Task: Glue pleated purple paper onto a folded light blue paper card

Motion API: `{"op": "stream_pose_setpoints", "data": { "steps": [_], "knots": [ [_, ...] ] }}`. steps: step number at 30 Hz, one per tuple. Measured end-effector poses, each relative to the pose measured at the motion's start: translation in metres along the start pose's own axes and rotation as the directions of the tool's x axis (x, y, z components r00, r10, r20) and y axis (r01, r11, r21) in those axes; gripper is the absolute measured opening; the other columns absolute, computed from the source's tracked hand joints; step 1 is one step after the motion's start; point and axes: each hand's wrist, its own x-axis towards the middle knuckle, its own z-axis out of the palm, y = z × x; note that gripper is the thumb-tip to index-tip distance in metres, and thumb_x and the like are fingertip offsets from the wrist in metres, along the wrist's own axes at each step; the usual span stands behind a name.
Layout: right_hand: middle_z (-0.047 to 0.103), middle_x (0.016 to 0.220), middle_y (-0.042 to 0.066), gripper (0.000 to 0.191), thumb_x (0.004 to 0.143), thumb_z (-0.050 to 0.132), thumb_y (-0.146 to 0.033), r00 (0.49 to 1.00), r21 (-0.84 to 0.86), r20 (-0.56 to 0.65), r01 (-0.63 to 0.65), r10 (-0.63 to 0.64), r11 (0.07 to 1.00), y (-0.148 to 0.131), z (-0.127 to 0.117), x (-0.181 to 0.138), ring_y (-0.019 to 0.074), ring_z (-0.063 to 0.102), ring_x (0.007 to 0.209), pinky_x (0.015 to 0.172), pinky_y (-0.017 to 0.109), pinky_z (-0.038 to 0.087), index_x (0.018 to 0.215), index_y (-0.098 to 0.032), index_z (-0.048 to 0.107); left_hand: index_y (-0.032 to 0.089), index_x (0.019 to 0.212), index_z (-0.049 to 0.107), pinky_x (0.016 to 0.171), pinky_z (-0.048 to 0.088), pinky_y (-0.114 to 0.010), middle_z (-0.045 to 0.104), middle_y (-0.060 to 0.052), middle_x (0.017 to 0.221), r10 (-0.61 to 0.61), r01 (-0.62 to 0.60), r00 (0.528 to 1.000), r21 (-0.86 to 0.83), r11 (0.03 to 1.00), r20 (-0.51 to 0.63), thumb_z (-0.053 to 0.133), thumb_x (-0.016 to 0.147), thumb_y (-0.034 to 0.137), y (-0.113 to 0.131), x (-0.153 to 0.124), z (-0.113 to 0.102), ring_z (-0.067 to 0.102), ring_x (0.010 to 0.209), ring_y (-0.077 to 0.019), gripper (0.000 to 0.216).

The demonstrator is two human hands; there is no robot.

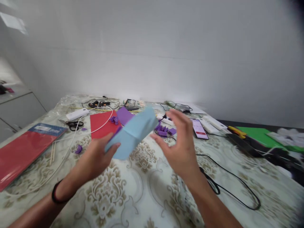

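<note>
A creased sheet of light blue paper [134, 131] is pinched at its left edge by my left hand [98, 155], thumb on top. A strip of purple paper shows at that same edge, partly covered by the blue sheet. My right hand [179, 142] is raised just right of the blue paper, fingers and thumb apart, with nothing between them. Past the hands lie a red sheet [101, 122], a purple sheet [123, 115] and folded purple paper pieces [162, 130]. The sheet's far end is blurred.
Black scissors [74, 124], a red folder [28, 145] and a white cable lie left. At the back is a glue gun [98, 104]. A phone [199, 128], green paper [256, 135], yellow-handled tool [237, 132] and looped black cable [237, 180] occupy the right.
</note>
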Motion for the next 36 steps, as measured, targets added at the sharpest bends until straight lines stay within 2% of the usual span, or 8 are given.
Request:
{"op": "stream_pose_setpoints", "data": {
  "steps": [2, 4, 7, 10, 13, 20, 31, 36],
  "knots": [
    [0.048, 0.162, 0.013, 0.08, 0.09, 0.079, -0.053, 0.96, 0.196, 0.026, -0.277, 0.277, 0.941, 0.007, 0.003, 0.013, 0.0361, 0.047, 0.148, 0.117, 0.059, 0.045, 0.159, -0.034, 0.042, 0.019, 0.103, 0.077, 0.059, 0.052, -0.027, 0.077, -0.003, 0.081, -0.129, 0.11, 0.991, -0.361, 0.926, -0.03, 0.071, 0.095, 0.051, 0.01, 0.022, -0.011, 0.07, 0.068, -0.0213, 0.033],
    [0.053, 0.158, 0.014, 0.091, 0.084, 0.082, -0.06, 0.859, 0.404, 0.204, -0.51, 0.469, 0.759, 0.012, 0.008, 0.023, 0.0344, 0.056, 0.141, 0.109, 0.054, 0.052, 0.16, -0.034, 0.04, 0.019, 0.122, 0.074, 0.079, 0.06, -0.031, 0.081, -0.006, 0.105, -0.193, 0.113, 0.98, -0.676, 0.728, -0.044, 0.077, 0.092, 0.048, 0.02, 0.043, -0.014, 0.075, 0.092, -0.0253, 0.043],
    [0.072, 0.131, 0.01, 0.077, 0.076, 0.086, -0.061, 0.741, 0.565, 0.437, -0.668, 0.51, 0.485, 0.009, 0.015, 0.038, 0.0278, 0.071, 0.113, 0.09, 0.04, 0.06, 0.142, -0.028, 0.061, 0.015, 0.126, 0.073, 0.095, 0.061, -0.039, 0.08, -0.01, 0.117, -0.233, 0.077, 0.971, -0.868, 0.49, -0.045, 0.079, 0.09, 0.04, 0.036, 0.065, -0.01, 0.075, 0.107, -0.0291, 0.045],
    [0.078, 0.097, 0.005, 0.048, 0.073, 0.088, -0.056, 0.739, 0.639, 0.471, -0.662, 0.482, 0.391, 0.001, 0.014, 0.051, 0.0203, 0.069, 0.085, 0.072, 0.03, 0.057, 0.104, -0.021, 0.077, 0.014, 0.123, 0.074, 0.094, 0.063, -0.04, 0.08, -0.012, 0.12, -0.259, 0.093, 0.966, -0.922, 0.376, -0.008, 0.076, 0.09, 0.036, 0.047, 0.077, -0.005, 0.076, 0.109, -0.03, 0.04],
    [0.076, 0.088, 0.003, 0.037, 0.075, 0.088, -0.051, 0.782, 0.663, 0.411, -0.61, 0.469, 0.435, -0.002, 0.006, 0.059, 0.0179, 0.066, 0.078, 0.068, 0.028, 0.054, 0.095, -0.021, 0.079, 0.014, 0.12, 0.075, 0.09, 0.064, -0.039, 0.081, -0.012, 0.116, -0.201, 0.114, 0.979, -0.914, 0.39, 0.036, 0.08, 0.086, 0.038, 0.046, 0.081, -0.009, 0.077, 0.105, -0.0303, 0.042],
    [0.08, 0.104, 0.004, 0.028, 0.088, 0.08, -0.046, 0.891, 0.593, 0.31, -0.453, 0.33, 0.666, 0.0, -0.009, 0.055, 0.0214, 0.073, 0.094, 0.083, 0.034, 0.06, 0.107, -0.025, 0.081, 0.017, 0.118, 0.079, 0.083, 0.064, -0.032, 0.083, -0.009, 0.109, -0.032, 0.044, 0.999, -0.833, 0.551, 0.032, 0.086, 0.087, 0.039, 0.022, 0.078, -0.017, 0.078, 0.096, -0.0247, 0.039],
    [0.08, 0.095, 0.005, 0.027, 0.092, 0.076, -0.049, 0.914, 0.579, 0.267, -0.406, 0.306, 0.708, -0.014, -0.02, 0.05, 0.0217, 0.075, 0.088, 0.076, 0.033, 0.063, 0.101, -0.023, 0.081, 0.017, 0.117, 0.079, 0.079, 0.068, -0.036, 0.084, -0.011, 0.106, -0.065, 0.071, 0.997, -0.855, 0.513, 0.044, 0.089, 0.082, 0.043, 0.031, 0.071, -0.015, 0.08, 0.089, -0.0276, 0.045],
    [0.078, 0.119, 0.009, 0.045, 0.088, 0.082, -0.046, 0.903, 0.54, 0.288, -0.427, 0.318, 0.725, -0.02, -0.016, 0.048, 0.0248, 0.075, 0.103, 0.081, 0.036, 0.065, 0.126, -0.025, 0.071, 0.021, 0.128, 0.075, 0.087, 0.069, -0.044, 0.082, -0.01, 0.116, -0.115, 0.049, 0.993, -0.858, 0.512, -0.012, 0.087, 0.084, 0.042, 0.035, 0.067, -0.015, 0.079, 0.104, -0.0336, 0.051]
  ]
}}
